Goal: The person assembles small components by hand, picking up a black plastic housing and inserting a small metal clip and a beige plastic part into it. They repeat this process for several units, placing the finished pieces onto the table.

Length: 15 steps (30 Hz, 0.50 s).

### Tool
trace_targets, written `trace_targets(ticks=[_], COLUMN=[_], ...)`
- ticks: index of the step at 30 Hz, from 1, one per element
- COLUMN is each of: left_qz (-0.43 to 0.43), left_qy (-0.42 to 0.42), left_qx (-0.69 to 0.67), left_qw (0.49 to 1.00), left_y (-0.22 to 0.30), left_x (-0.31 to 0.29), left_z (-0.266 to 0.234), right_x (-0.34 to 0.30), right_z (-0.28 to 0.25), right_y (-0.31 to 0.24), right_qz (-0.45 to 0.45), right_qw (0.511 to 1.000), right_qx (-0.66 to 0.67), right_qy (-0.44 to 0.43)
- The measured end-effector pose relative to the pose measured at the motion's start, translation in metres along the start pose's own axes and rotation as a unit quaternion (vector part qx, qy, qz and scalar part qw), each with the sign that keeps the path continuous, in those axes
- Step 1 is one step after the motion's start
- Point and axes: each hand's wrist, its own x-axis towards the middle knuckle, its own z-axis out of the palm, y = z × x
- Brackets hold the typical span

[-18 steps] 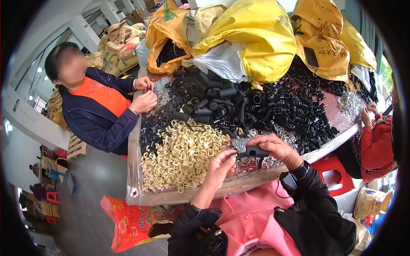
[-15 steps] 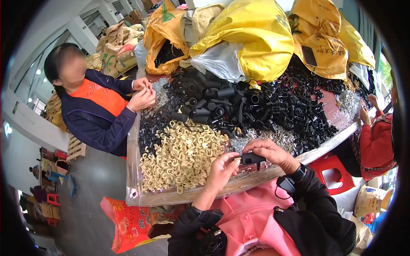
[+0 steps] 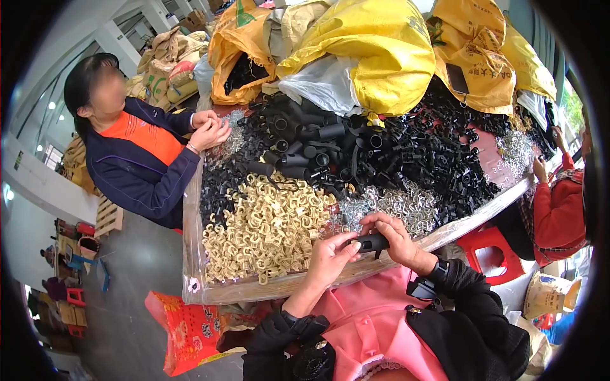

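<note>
Over the near edge of the table, a black tubular plastic part (image 3: pixel 373 242) lies level between my two hands. My right hand (image 3: pixel 400 243) grips its right end, with fingers bent over the top. At the opposite end, my left hand (image 3: pixel 327 259) is closed, thumb and fingertips pressed against the part; anything small in that pinch is hidden. A heap of cream-coloured hooked pieces (image 3: pixel 264 225) lies beyond my left hand. Silvery metal clips (image 3: pixel 410 209) are piled just past my right hand, and black tubular parts (image 3: pixel 305 149) form a larger pile farther back.
Yellow sacks (image 3: pixel 368 54) and an orange sack (image 3: pixel 222 57) line the far side, with a phone (image 3: pixel 456 79) on one. Co-workers sit left (image 3: pixel 140 165) and right (image 3: pixel 559 203). A red stool (image 3: pixel 502 254) stands at right, a red bag (image 3: pixel 184 333) below the table's wooden rim (image 3: pixel 238 293).
My right hand has turned and shifted down around the black part, its fingers more curled. The part's face has rotated, and a small tab now points down beneath it.
</note>
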Motion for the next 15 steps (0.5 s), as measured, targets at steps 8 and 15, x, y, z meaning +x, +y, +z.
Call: trace_targets(ticks=[8,15], left_qz=[-0.005,-0.051], left_qy=[-0.031,-0.053], left_qx=[-0.105,-0.161], left_qw=[0.994,0.984], left_y=[0.010,0.006], left_x=[0.000,0.002], left_z=[-0.002,-0.001], right_x=[0.010,0.007], right_z=[-0.008,-0.016], right_y=[-0.024,-0.018], right_qz=[-0.112,-0.121], right_qw=[0.972,0.934], right_qx=[-0.122,-0.147], right_qy=[-0.169,-0.302])
